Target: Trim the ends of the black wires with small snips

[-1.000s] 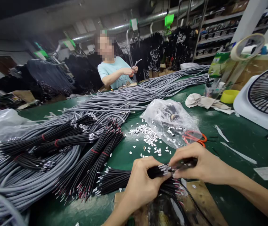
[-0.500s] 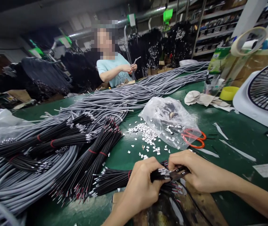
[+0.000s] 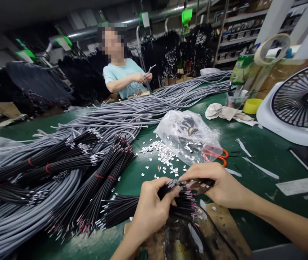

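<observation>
My left hand [image 3: 152,207] is closed around a small bunch of black wires [image 3: 172,183] with silvery tips, thumb pressed along them. My right hand [image 3: 220,184] grips a dark tool [image 3: 204,186], mostly covered by the fingers, so its kind is unclear. The right fingertips meet the wire tips. Below both hands lies a bundle of black wires [image 3: 187,204] with red and white ends, above a brown board [image 3: 224,231]. Just left of my left hand another black wire bundle [image 3: 118,209] spreads its tips. Small silvery pieces [image 3: 164,151] lie scattered beyond the hands.
Orange-handled scissors [image 3: 221,155] lie partly under a clear plastic bag [image 3: 186,130]. Grey cables [image 3: 132,112] stretch across the green table, with tied black wire bundles [image 3: 96,177] at left. A fan [image 3: 300,104] stands at right. A co-worker [image 3: 126,77] handles a cable opposite.
The view has swung slightly, shifting the scene left. My right fingertips have moved over the wire tips held in my left hand, and the dark tool has drawn back from them.
</observation>
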The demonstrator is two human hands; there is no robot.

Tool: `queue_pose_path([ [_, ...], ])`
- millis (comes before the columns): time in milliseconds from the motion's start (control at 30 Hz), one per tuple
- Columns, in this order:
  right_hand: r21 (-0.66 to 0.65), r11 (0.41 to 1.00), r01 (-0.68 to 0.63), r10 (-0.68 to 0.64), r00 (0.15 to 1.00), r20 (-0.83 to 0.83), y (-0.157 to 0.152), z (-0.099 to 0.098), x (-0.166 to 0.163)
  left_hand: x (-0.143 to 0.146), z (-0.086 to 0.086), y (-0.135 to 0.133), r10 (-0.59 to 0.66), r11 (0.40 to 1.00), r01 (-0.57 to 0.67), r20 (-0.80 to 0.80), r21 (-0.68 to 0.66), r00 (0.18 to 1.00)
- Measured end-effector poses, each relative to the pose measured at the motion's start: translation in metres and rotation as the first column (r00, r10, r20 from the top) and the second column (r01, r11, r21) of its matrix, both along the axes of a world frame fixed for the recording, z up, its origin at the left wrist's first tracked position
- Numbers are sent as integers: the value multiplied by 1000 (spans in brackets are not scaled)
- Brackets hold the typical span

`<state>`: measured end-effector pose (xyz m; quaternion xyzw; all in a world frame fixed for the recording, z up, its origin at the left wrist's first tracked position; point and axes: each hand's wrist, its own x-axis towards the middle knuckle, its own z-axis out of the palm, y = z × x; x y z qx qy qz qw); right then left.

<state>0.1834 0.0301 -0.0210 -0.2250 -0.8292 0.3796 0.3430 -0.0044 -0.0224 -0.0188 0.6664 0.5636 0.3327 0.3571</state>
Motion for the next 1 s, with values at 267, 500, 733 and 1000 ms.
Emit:
queue_pose_path([
  [267,13,996,93,-93,995,-38,-2,-1,-7,1,5,0,-47,997,51,66,-61,997],
  [500,17,994,111,-110,993,-45,-4,-4,-9,1,6,1,-31,998,35,72,-59,997],
  [733,-86,987,135,-136,991,3,-5,-3,-10,2,4,0,30,999,-27,72,-34,997],
  [1000,97,987,127,-127,992,-6,-7,-3,-9,2,8,-1,-58,998,59,-70,12,996],
])
